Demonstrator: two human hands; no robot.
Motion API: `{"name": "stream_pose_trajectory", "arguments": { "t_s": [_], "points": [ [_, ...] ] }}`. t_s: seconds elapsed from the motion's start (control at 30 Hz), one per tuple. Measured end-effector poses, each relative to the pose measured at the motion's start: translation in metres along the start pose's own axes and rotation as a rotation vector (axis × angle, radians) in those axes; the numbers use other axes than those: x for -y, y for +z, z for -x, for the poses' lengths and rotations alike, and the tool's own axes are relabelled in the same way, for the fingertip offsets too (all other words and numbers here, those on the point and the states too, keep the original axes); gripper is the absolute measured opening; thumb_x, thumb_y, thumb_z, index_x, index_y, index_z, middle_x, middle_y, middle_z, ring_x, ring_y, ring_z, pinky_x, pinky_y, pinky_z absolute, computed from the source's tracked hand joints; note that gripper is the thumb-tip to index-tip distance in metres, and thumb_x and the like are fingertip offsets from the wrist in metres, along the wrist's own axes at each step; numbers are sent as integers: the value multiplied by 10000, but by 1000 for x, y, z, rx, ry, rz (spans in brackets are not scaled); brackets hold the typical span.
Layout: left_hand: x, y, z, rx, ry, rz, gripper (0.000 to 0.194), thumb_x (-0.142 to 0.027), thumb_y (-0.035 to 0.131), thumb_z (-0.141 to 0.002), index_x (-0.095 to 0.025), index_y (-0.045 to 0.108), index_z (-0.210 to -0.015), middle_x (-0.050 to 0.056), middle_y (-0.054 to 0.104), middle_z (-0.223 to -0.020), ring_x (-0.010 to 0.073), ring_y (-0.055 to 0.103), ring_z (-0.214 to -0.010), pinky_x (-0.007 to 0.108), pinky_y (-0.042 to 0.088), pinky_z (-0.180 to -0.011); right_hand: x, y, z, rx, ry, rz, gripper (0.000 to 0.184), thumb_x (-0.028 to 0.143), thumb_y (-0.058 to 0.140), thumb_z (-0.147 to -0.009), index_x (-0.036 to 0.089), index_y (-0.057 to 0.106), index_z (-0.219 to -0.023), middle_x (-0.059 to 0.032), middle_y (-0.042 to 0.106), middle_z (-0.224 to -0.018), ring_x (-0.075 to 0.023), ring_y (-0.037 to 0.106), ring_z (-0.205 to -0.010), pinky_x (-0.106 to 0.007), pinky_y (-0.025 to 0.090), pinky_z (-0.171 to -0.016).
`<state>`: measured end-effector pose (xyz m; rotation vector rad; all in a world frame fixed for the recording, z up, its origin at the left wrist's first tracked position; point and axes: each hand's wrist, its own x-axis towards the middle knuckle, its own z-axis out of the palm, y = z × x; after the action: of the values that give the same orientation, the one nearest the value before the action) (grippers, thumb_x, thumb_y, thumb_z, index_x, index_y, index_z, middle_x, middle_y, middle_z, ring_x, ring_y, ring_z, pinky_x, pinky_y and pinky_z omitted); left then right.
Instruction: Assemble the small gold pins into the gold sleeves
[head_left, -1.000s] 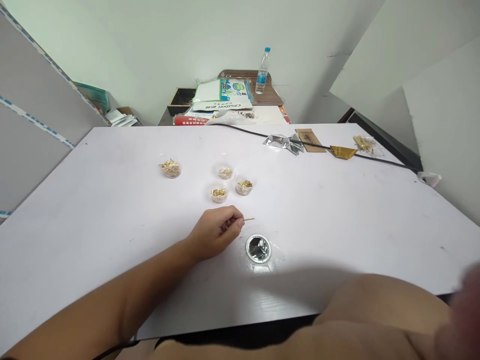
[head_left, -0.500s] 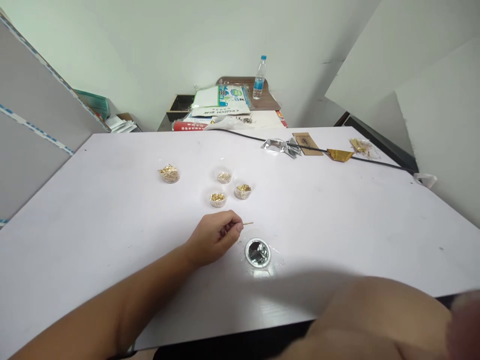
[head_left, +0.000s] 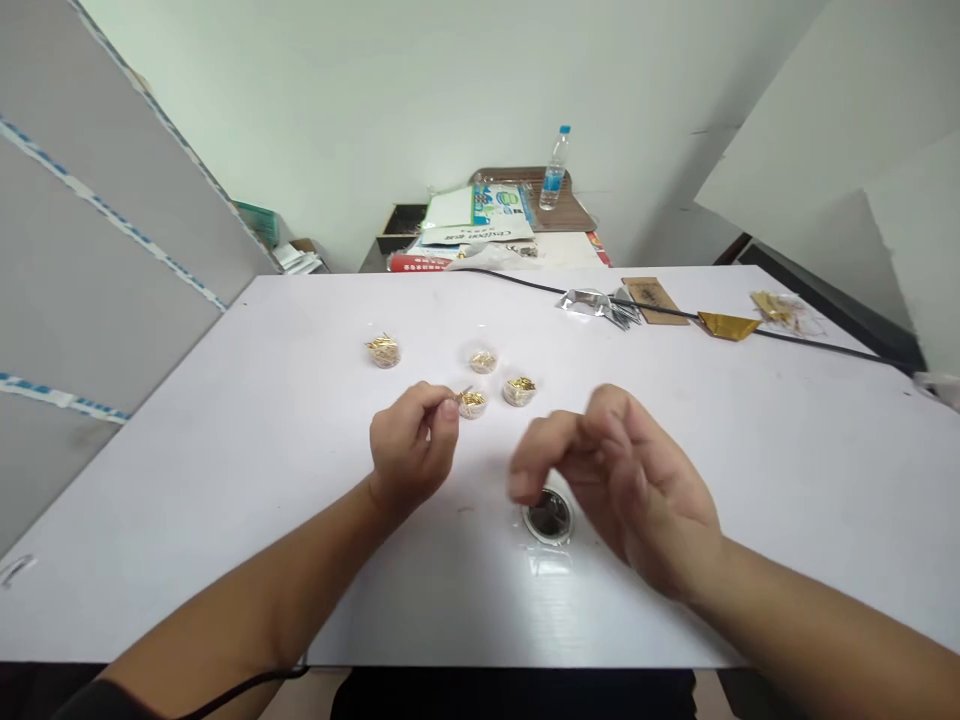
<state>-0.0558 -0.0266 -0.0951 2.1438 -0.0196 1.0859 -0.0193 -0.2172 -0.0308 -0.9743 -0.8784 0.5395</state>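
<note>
My left hand (head_left: 414,445) is closed in a pinch on a thin gold-coloured pin (head_left: 463,391), mostly hidden by the fingers. Just beyond the fingertips stands a small clear cup of gold pins (head_left: 472,404). My right hand (head_left: 622,480), slightly smeared by motion, hovers with bent fingers apart and nothing visible in them. Below it, a round silver-rimmed disc with a dark shiny centre (head_left: 548,516) lies on the table, partly covered by the hand. Two more cups (head_left: 519,391) (head_left: 483,362) stand close by, and a fuller cup of long pins (head_left: 383,351) is farther left.
A black cable (head_left: 517,280) crosses the white table's (head_left: 300,400) back, near silver packets (head_left: 589,302), a brown card (head_left: 654,300) and a gold packet (head_left: 727,326). Behind are papers (head_left: 480,235) and a water bottle (head_left: 555,168). A grey panel (head_left: 97,250) borders the left.
My right hand has come up from the lower right corner to above the disc. My left hand has shifted nearer the cups, still pinching the pin. The camera view has shifted left.
</note>
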Motion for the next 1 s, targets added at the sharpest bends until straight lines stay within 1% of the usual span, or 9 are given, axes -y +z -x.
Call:
{"name": "stream_pose_trajectory", "arguments": {
  "t_s": [0.07, 0.17, 0.23, 0.3, 0.4, 0.57, 0.8, 0.9, 1.0],
  "points": [
    [15, -6, -16, -121, 62, -76, 138, -217, 501, -886, -150, 609, -833, 3, 582, -669, 83, 515, -577, 197, 416, -562, -20, -26, 9, -68, -110, 225, 210, 369, 388, -1007, 224, 324, -868, -28, 655, -881, -153, 609, -799, -324, 450, -727],
    [44, -19, -38, -249, 99, -250, 143, -225, 525, -868, -138, 608, -790, 6, 567, -660, 76, 453, -548, 204, 372, -540, -47, -63, 24, -140, -225, 605, 138, 230, 470, -971, 212, 395, -857, -17, 640, -781, -139, 628, -712, -280, 480, -636],
    [63, -28, -48, -267, 42, -363, 160, -239, 526, -855, -136, 601, -758, 7, 567, -660, 77, 435, -546, 216, 354, -549, -56, -81, 27, -211, -155, 848, 124, 169, 551, -914, 196, 470, -824, -20, 639, -749, -136, 635, -699, -253, 482, -603],
    [79, -33, -52, -263, -37, -418, 151, -246, 526, -837, -138, 599, -761, 11, 585, -697, 78, 434, -552, 221, 353, -559, -59, -92, 26, -274, -112, 906, 130, 179, 603, -879, 188, 502, -799, -23, 637, -730, -138, 638, -689, -256, 494, -611],
    [91, -35, -53, -235, -94, -421, 134, -253, 546, -816, -145, 603, -762, 4, 587, -706, 79, 433, -547, 221, 356, -558, -59, -96, 21, -352, -41, 850, 159, 243, 619, -875, 179, 502, -787, -35, 637, -734, -141, 635, -667, -278, 508, -633],
    [96, -31, -51, -202, -168, -405, 135, -272, 570, -797, -152, 631, -782, -4, 592, -714, 81, 454, -555, 223, 377, -570, -59, -97, 19, -352, 81, 795, 195, 332, 542, -928, 162, 551, -831, -59, 650, -764, -135, 624, -656, -265, 485, -605],
    [106, -30, -50, -163, -267, -366, 291, -311, 596, -794, -172, 680, -1036, -20, 588, -699, 76, 452, -516, 239, 416, -611, -60, -98, 20, -337, 101, 779, 218, 361, 517, -942, 166, 570, -861, -51, 645, -778, -128, 619, -660, -250, 483, -601],
    [103, -29, -47, -154, -257, -322, 328, -324, 578, -816, -152, 663, -1082, -8, 578, -720, 72, 425, -518, 233, 409, -596, -60, -97, 20, -309, 103, 795, 211, 357, 510, -941, 167, 575, -879, -54, 642, -783, -140, 621, -666, -264, 493, -593],
    [87, -28, -46, -67, -202, -235, 323, -337, 560, -840, -138, 654, -1076, 10, 583, -743, 77, 432, -545, 222, 410, -584, -58, -96, 18, -304, 45, 915, 165, 322, 525, -929, 168, 581, -904, -49, 641, -773, -151, 613, -668, -286, 491, -609]
  ]
}}
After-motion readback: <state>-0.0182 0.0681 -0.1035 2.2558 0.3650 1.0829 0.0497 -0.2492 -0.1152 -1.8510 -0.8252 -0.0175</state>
